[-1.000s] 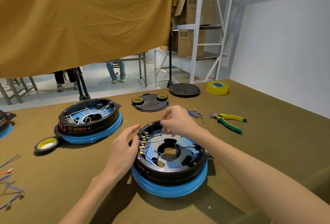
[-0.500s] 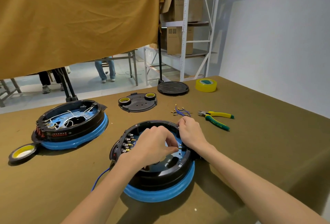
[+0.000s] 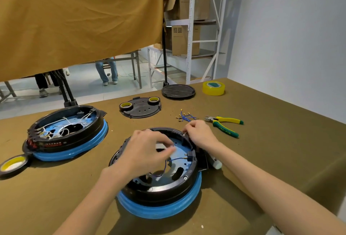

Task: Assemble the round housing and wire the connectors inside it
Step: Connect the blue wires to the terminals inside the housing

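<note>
Head view shows us mid-wiring: the round black housing on its blue ring (image 3: 169,189) sits on the olive table (image 3: 271,150) before us. Our left hand (image 3: 144,152) hovers over its middle, fingers seemingly pinching the thin blue wire (image 3: 168,161), which runs to the black connector (image 3: 190,155). Our right hand (image 3: 199,132) curls at the far rim; its hold is hidden. Next, we judge, comes seating a terminal squarely.

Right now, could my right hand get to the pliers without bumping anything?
Probably yes. The right hand sits at the housing's far rim, and the pliers lie just beyond on bare table, with only the loose blue wires off to one side.
</note>
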{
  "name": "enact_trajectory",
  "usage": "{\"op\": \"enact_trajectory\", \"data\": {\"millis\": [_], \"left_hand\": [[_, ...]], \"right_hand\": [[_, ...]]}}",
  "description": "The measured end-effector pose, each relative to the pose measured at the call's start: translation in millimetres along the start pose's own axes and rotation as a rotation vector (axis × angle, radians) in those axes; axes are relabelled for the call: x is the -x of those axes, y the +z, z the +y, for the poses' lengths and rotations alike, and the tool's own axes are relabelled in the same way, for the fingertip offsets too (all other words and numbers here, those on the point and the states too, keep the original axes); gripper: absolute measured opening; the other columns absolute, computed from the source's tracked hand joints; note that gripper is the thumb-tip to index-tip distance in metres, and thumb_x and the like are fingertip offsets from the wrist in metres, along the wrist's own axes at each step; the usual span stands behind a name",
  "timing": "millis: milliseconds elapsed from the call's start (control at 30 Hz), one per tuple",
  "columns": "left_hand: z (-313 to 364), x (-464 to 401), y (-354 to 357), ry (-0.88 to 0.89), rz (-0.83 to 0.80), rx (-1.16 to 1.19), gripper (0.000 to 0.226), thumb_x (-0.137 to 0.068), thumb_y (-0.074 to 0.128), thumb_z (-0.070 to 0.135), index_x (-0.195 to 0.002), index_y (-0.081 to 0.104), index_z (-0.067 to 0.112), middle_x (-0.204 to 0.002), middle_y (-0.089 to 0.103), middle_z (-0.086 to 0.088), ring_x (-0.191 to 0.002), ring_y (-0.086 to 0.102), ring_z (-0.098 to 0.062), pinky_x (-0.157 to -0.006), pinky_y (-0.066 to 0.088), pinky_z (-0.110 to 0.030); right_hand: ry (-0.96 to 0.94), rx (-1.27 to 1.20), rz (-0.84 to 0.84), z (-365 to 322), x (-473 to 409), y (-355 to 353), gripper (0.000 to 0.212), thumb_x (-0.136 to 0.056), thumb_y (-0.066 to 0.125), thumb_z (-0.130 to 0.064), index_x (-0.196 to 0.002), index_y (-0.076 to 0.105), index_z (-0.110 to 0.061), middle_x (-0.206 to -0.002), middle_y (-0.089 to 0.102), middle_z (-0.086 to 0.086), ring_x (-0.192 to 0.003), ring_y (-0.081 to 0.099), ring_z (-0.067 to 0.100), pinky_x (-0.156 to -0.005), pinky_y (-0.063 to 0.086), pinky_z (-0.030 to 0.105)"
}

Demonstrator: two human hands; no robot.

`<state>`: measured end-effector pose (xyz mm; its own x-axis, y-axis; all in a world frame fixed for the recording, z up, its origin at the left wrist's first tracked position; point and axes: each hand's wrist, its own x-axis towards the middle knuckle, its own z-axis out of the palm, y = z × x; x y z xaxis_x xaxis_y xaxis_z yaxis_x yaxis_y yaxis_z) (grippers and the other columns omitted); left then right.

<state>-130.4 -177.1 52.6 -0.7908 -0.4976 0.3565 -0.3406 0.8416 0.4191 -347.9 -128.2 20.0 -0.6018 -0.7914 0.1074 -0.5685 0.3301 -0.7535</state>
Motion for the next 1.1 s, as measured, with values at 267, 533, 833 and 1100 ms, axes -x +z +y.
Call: {"op": "enact_trajectory", "data": {"millis": [267,533,833,1100], "left_hand": [[-50,-1,-13,-0.227,-0.012,0.094,0.045,-0.104,0.055,0.027,-0.148,0.048,0.029,-0.142,0.053,0.012,-0.133,0.046,-0.01,-0.116,0.037,-0.038],[-58,-3,-6,-0.201,0.046,0.136,0.043,-0.104,0.054,0.018,-0.146,0.05,0.028,-0.137,0.053,0.018,-0.131,0.047,-0.003,-0.115,0.039,-0.032],[-57,-4,-5,-0.198,0.052,0.131,0.044,-0.104,0.054,0.018,-0.146,0.051,0.028,-0.137,0.052,0.02,-0.13,0.047,-0.001,-0.114,0.04,-0.03],[-58,-4,-5,-0.197,0.039,0.116,0.044,-0.103,0.056,0.021,-0.145,0.05,0.033,-0.136,0.051,0.022,-0.129,0.047,0.0,-0.112,0.041,-0.03]], "right_hand": [[-0.001,0.338,0.077,29,-51,-17,0.031,-0.102,0.057,-0.026,-0.13,0.063,-0.016,-0.131,0.057,0.013,-0.117,0.059,0.031,-0.1,0.05,0.042],[0.04,0.462,0.102,25,-88,13,0.024,-0.099,0.065,-0.031,-0.116,0.072,-0.017,-0.125,0.058,0.012,-0.113,0.059,0.03,-0.095,0.054,0.045],[0.029,0.346,0.17,26,-84,5,0.012,-0.097,0.067,-0.021,-0.1,0.077,-0.015,-0.1,0.075,0.006,-0.092,0.067,0.024,-0.077,0.055,0.035],[-0.144,0.065,0.089,20,-67,-9,0.008,-0.098,0.067,-0.018,-0.1,0.073,-0.013,-0.092,0.07,0.0,-0.085,0.063,0.011,-0.072,0.045,0.021]]}}
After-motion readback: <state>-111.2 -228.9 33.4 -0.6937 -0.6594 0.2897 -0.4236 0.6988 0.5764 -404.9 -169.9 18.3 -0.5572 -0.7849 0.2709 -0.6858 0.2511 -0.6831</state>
